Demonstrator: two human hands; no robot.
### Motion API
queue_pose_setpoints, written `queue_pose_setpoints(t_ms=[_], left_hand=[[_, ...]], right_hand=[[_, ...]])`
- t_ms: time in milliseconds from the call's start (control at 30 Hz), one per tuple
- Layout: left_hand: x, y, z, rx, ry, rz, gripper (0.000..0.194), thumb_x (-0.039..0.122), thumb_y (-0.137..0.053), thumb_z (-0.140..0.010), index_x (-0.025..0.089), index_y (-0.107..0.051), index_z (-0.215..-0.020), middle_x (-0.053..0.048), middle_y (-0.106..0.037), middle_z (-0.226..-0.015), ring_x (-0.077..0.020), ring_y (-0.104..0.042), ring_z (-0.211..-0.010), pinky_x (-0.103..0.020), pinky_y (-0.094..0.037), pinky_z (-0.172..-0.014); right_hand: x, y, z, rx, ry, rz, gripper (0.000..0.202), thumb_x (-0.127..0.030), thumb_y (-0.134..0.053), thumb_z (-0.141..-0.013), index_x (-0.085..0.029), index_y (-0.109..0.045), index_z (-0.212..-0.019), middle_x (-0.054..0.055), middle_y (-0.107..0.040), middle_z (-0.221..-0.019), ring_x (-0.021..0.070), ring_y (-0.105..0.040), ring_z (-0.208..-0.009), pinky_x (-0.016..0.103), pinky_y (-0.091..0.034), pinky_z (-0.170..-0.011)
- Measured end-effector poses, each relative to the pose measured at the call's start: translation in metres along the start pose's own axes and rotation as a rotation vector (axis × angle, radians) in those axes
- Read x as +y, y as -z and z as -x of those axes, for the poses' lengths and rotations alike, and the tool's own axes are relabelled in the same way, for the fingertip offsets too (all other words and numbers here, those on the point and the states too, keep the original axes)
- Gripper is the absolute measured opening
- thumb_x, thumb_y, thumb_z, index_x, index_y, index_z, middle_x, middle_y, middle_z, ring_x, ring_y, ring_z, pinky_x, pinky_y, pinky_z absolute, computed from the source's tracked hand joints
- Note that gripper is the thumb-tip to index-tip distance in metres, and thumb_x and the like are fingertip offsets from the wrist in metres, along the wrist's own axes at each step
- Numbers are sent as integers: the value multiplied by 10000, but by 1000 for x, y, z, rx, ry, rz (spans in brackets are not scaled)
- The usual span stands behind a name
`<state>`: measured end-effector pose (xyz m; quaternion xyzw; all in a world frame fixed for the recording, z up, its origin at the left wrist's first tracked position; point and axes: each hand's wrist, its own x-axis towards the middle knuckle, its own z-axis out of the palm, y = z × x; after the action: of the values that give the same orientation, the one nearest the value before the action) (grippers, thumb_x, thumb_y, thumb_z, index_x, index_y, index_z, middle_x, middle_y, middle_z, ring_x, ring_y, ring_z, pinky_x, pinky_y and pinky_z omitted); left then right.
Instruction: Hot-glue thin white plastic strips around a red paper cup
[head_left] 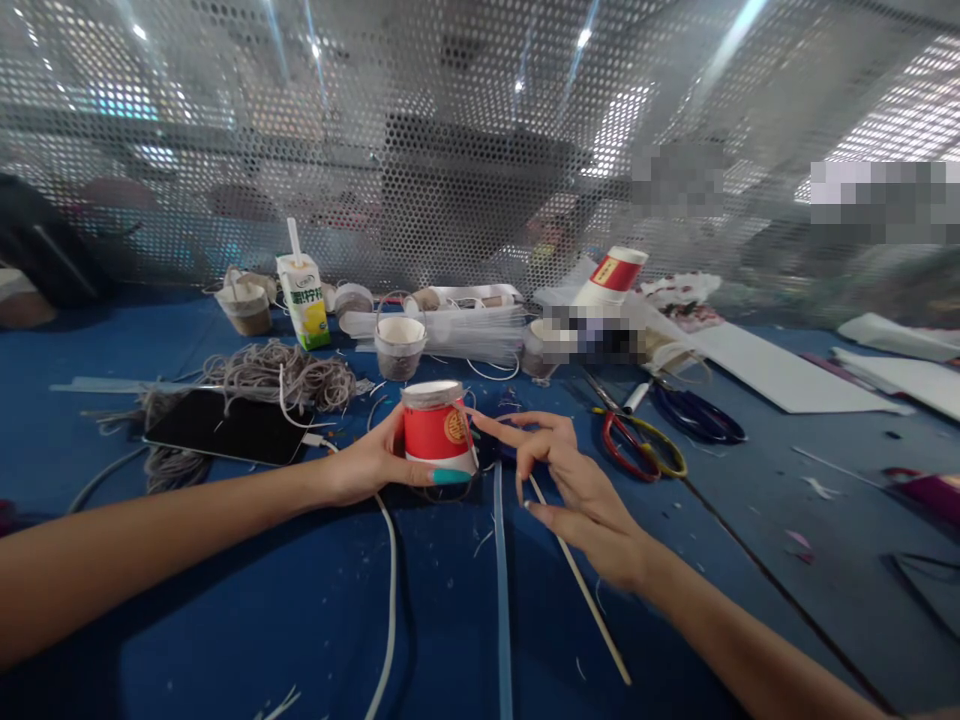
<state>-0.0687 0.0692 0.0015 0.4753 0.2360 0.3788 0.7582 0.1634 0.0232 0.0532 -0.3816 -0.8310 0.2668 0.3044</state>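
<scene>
Red cup in left hand hides its contents.

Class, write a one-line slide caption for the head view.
At a blue table, the left hand holds a red and white cup, the right hand poised beside it.

The left hand holds a red-and-white paper cup upright, the right hand pointing an index finger at its right side. To the left, tangled grey yarn lies by a dark-screened device; a drink carton stands farther back.
</scene>
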Motion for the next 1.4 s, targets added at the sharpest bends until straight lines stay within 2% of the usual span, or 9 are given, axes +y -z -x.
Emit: queue_pose_setpoints(t_ms=[167, 267, 333, 433, 567, 900, 1133, 1267, 1400], left_hand=[[-2, 1, 0, -6, -1, 24, 769, 146, -836, -544, 203, -481, -1223, -106, -646, -1150, -265, -620, -1041, -381, -487, -875], [-2, 1, 0, -10, -6, 27, 742, 150, -837, -548, 209, -490, -1201, -110, -641, -1163, -273, -620, -1052, -396, -489, -884], [-2, -1, 0, -1, 2, 5, 742, 143, -832, -557, 212, -479, -1205, -110, -640, -1169, -278, -620, -1058, -406, -491, -884], [-1, -4, 1, 15, 9, -50, 734, 131, -819, -572, 222, -465, -1209, -104, -628, -1193, -291, -609, -1087, -422, -495, -882], [1, -9, 2, -27, -65, -105, 692, 116, -812, -578, 229, -479, -1173, -85, -615, -1218, -296, -577, -1144, -442, -474, -927], [3, -11, 4, -36, -127, -121, 690, 94, -803, -588, 227, -476, -1181, -100, -614, -1226, -298, -587, -1135, -462, -464, -953], [2, -11, 5, 9, -131, -129, 714, 106, -807, -576, 229, -461, -1189, -104, -613, -1201, -304, -588, -1117, -469, -480, -924], [3, -14, 5, -10, -148, -152, 647, 109, -806, -579, 222, -471, -1121, -93, -593, -1231, -301, -552, -1172, -460, -459, -962], [4, -17, 7, -44, -150, -190, 596, 114, -795, -607, 219, -457, -1087, -80, -598, -1222, -274, -555, -1175, -426, -462, -965]], right_hand=[[15, -2, -4, 359, -24, -254, 127, -108, -457, -720, -228, -455, -761, 75, -664, -1084, 282, -569, -1102, 518, -419, -930], [19, -2, -5, 558, 34, -207, 134, -109, -484, -731, -231, -459, -782, 65, -647, -960, 261, -609, -970, 487, -444, -873], [14, -2, -3, 448, 113, -89, 157, -111, -494, -739, -241, -446, -812, 60, -647, -1025, 258, -579, -985, 481, -440, -863], [0, -4, 2, 142, 235, 155, 173, -108, -455, -738, -254, -428, -827, 26, -635, -1197, 263, -492, -1040, 484, -419, -857], [-12, -11, 5, -4, 256, 342, 267, -68, -440, -680, -260, -424, -864, -22, -547, -1350, 263, -407, -1099, 471, -399, -868], [-11, -6, 2, 103, 222, 309, 220, -56, -444, -719, -255, -416, -810, -31, -581, -1324, 254, -433, -1076, 474, -391, -872], [-1, -2, 5, 314, 322, 258, 172, -79, -436, -745, -251, -436, -746, -21, -695, -1144, 260, -486, -937, 474, -389, -799], [-6, -7, 4, 154, 413, 376, 203, -64, -444, -690, -250, -415, -767, -36, -644, -1244, 246, -490, -948, 469, -373, -829], [-17, -13, 2, 72, 353, 492, 282, -36, -445, -666, -258, -415, -838, -42, -610, -1294, 254, -459, -1024, 465, -358, -861]])
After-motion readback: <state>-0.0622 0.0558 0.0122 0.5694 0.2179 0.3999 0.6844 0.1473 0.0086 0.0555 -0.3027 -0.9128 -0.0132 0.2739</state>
